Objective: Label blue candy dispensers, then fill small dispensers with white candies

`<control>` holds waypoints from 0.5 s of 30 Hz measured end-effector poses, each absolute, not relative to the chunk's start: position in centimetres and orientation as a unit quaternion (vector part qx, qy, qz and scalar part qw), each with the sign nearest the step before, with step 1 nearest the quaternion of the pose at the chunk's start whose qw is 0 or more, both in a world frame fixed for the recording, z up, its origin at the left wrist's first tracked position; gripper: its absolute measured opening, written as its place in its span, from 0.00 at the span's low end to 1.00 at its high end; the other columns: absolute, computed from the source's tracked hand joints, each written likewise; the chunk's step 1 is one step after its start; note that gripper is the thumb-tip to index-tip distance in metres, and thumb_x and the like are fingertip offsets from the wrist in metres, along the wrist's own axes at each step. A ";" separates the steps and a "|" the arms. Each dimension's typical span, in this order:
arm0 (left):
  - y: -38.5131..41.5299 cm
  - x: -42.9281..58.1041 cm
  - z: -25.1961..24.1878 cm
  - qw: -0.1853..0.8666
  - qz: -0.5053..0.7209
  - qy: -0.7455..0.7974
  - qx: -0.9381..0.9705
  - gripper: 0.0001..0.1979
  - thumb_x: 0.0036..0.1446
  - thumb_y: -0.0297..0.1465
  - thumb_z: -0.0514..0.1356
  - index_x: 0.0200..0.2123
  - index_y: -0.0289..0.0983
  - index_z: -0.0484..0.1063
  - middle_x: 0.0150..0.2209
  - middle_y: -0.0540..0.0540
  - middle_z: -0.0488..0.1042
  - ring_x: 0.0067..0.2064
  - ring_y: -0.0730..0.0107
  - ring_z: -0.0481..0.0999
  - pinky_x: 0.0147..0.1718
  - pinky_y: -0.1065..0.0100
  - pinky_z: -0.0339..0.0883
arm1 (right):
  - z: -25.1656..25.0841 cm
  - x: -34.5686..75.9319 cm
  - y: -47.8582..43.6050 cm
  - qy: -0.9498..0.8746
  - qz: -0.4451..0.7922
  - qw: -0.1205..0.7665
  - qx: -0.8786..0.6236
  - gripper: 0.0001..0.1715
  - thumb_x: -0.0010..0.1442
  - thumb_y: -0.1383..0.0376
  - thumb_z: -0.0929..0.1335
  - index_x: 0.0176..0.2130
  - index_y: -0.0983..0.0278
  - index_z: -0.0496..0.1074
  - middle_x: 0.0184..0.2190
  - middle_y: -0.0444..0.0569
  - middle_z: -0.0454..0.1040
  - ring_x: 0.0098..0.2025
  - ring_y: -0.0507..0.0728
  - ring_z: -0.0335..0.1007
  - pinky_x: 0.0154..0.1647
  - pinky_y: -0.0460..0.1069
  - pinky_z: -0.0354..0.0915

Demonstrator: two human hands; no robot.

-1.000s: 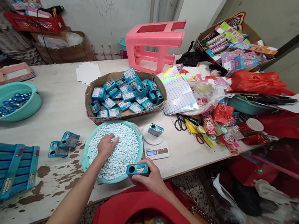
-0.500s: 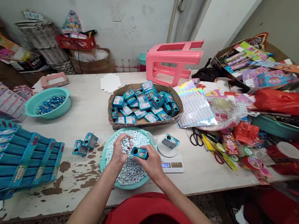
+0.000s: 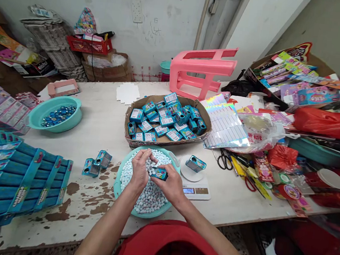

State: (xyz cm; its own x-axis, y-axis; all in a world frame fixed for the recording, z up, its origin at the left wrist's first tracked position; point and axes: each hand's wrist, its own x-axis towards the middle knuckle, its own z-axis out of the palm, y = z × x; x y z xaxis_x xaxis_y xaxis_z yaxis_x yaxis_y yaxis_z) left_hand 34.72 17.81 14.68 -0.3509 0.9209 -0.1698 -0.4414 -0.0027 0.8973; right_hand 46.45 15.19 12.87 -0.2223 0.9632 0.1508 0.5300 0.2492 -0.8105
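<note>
Over a turquoise basin (image 3: 117, 187) full of small pale candies (image 3: 149, 202), my right hand (image 3: 171, 185) grips a small blue candy box (image 3: 160, 173). Close against that box, my left hand (image 3: 141, 168) is cupped with its fingers curled around some of the pale candies. To the right, another blue box (image 3: 195, 163) with a round hole rests on the white plate of a small digital scale (image 3: 198, 191). Two more blue boxes (image 3: 103, 159) lie on the table left of the basin.
Behind the basin, a cardboard tray (image 3: 168, 143) holds many blue boxes. A turquoise bowl (image 3: 76, 123) of shiny blue pieces and stacked blue packs (image 3: 22, 184) are at left. A pink stool (image 3: 201, 67) lies at the back; scissors (image 3: 225, 160) and clutter fill the right.
My left hand has turned from palm-up to curled over, up against the box's hole. The box in my right hand has tilted slightly. The view has shifted a little.
</note>
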 end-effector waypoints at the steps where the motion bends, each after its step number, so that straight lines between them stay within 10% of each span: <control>1: 17.8 34.9 14.6 0.514 0.659 0.488 0.251 0.12 0.50 0.38 0.60 0.24 0.36 0.65 0.20 0.53 0.66 0.24 0.75 0.70 0.29 0.71 0.64 | 12.8 46.5 15.2 -0.714 0.317 0.339 -0.524 0.19 0.46 0.63 0.73 0.40 0.60 0.70 0.37 0.46 0.71 0.41 0.58 0.68 0.42 0.51 0.63; 15: 18.8 35.6 14.5 0.503 0.657 0.505 0.245 0.12 0.49 0.38 0.62 0.27 0.36 0.65 0.20 0.55 0.64 0.21 0.78 0.66 0.22 0.74 0.61 | 12.8 46.7 15.8 -0.714 0.309 0.351 -0.521 0.19 0.45 0.65 0.74 0.40 0.60 0.70 0.37 0.47 0.72 0.42 0.59 0.68 0.42 0.52 0.63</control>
